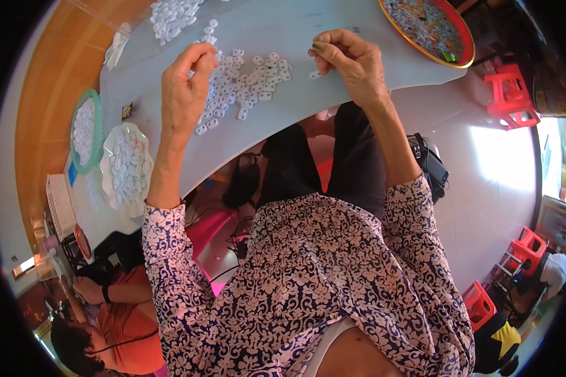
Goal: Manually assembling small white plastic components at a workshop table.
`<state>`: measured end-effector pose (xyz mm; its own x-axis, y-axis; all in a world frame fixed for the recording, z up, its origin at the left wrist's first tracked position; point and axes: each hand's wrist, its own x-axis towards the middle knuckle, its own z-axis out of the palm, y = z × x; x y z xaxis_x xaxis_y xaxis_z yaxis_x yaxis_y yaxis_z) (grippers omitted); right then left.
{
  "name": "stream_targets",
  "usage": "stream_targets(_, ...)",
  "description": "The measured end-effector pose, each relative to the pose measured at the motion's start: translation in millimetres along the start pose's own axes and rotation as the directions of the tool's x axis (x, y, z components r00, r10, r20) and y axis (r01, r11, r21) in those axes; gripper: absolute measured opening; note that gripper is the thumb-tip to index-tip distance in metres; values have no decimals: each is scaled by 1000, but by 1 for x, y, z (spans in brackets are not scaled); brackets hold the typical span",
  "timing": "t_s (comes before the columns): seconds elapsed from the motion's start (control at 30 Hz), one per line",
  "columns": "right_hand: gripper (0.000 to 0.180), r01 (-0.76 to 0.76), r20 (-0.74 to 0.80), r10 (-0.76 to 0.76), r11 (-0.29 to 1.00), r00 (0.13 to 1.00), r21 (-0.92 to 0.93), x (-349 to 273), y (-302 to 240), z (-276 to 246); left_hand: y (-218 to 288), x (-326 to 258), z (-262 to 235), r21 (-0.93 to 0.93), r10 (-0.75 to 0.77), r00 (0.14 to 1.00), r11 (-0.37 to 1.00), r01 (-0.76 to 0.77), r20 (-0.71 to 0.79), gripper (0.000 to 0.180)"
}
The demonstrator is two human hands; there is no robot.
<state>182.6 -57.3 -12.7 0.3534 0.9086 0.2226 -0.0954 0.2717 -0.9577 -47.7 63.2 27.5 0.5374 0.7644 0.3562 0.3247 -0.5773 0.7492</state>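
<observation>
My left hand (187, 85) rests fingers-down on the pale grey table (308, 31), its fingertips pinched at the left edge of a loose pile of small white plastic pieces (245, 85). What it pinches is hidden by the fingers. My right hand (349, 63) hovers at the pile's right side with fingers curled together, thumb and forefinger pinching something small; a single white piece (314, 75) lies just below it. Both forearms come up from patterned sleeves.
A second heap of white pieces (170, 16) lies at the far edge. A red round tray with a yellow rim (429, 28) sits far right. A green-rimmed bowl (85, 129) and a clear dish (127, 166) of white pieces stand left. Another person (107, 320) sits lower left; red stools (512, 94) stand right.
</observation>
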Motion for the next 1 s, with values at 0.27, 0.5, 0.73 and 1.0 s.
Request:
stream_targets(0.27,15,23,-24,-26,994,999,-105,-2,-3,4,-25,2,-6,379,192,965,891,-249,180,13)
stream_targets(0.5,12,33,-8,-35,989,999,-144,-2,-2,2,-30,-1,-2,474,139,956,844,-250,257,13)
stream_targets(0.73,14,66,14,-65,985,998,-157,-1,1,0,-33,1,1,357,249,942,878,-318,227,10)
stream_targets(1.0,18,59,4,-59,998,998,-2,2,5,-4,-1,16,32,-527,-136,927,790,314,349,24)
